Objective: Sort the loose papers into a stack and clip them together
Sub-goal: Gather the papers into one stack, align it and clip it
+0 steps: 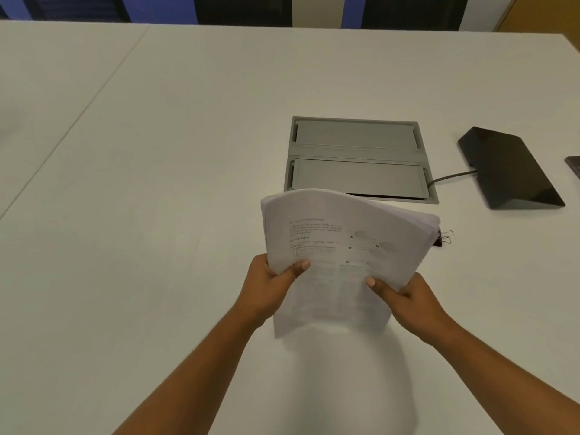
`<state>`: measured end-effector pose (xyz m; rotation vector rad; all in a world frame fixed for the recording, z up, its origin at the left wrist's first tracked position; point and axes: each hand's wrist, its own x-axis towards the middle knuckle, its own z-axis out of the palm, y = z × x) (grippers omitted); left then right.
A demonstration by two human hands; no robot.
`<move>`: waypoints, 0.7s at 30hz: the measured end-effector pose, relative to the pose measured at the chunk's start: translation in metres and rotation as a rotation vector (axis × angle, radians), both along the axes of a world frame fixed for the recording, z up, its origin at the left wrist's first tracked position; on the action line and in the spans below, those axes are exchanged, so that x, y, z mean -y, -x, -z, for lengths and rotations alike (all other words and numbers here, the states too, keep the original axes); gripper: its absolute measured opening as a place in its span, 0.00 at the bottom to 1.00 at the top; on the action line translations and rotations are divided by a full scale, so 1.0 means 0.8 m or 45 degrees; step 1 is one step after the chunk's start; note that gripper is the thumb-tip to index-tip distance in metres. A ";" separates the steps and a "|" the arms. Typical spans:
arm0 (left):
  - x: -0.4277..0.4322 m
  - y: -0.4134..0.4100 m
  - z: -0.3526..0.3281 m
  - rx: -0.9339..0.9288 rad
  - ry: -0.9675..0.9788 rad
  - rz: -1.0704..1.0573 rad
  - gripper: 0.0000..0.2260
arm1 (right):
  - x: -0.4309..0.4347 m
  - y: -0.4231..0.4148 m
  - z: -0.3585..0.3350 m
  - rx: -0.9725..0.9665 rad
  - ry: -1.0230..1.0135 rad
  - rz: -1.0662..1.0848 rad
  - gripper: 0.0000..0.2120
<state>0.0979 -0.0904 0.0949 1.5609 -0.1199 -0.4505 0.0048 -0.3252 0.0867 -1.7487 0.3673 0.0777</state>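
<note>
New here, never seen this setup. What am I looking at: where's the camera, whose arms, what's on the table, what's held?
No machine here: a person works bare-handed. The single picture comes from a wide-angle camera on their head, looking forward and down. The left hand and right hand grip the sides of a stack of papers, thumbs on top, above the white table. A black binder clip peeks out past the stack's far right edge; whether it is on the papers or the table is hidden. Also on the table: a grey cable hatch and a black wedge-shaped device with a cable.
</note>
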 end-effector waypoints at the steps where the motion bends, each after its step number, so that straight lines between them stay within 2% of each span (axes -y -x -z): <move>1: -0.001 -0.005 0.002 -0.033 -0.001 0.028 0.09 | 0.005 -0.001 0.003 -0.049 -0.038 -0.013 0.12; 4: -0.002 -0.024 0.005 -0.066 0.096 -0.018 0.07 | 0.016 0.000 0.022 -0.242 -0.218 -0.066 0.19; 9: 0.011 -0.059 0.021 -0.121 0.180 -0.142 0.07 | 0.022 -0.001 0.057 -0.470 -0.522 -0.166 0.19; 11: 0.019 -0.070 0.036 -0.153 0.165 -0.171 0.08 | 0.026 -0.006 0.065 -0.539 -0.526 -0.197 0.20; 13: 0.023 -0.081 0.050 -0.166 0.145 -0.208 0.08 | 0.036 -0.017 0.067 -0.606 -0.394 -0.261 0.19; 15: 0.026 -0.092 0.065 -0.156 0.126 -0.212 0.09 | 0.057 -0.031 0.067 -0.638 -0.209 -0.153 0.14; 17: 0.026 -0.101 0.079 -0.139 0.109 -0.203 0.09 | 0.088 -0.050 0.061 -0.581 0.029 0.129 0.04; 18: 0.030 -0.105 0.093 -0.146 0.114 -0.203 0.08 | 0.112 -0.057 0.058 -0.534 0.132 0.280 0.02; 21: 0.023 -0.111 0.107 -0.143 0.142 -0.267 0.08 | 0.162 -0.080 0.043 -0.356 0.416 0.669 0.05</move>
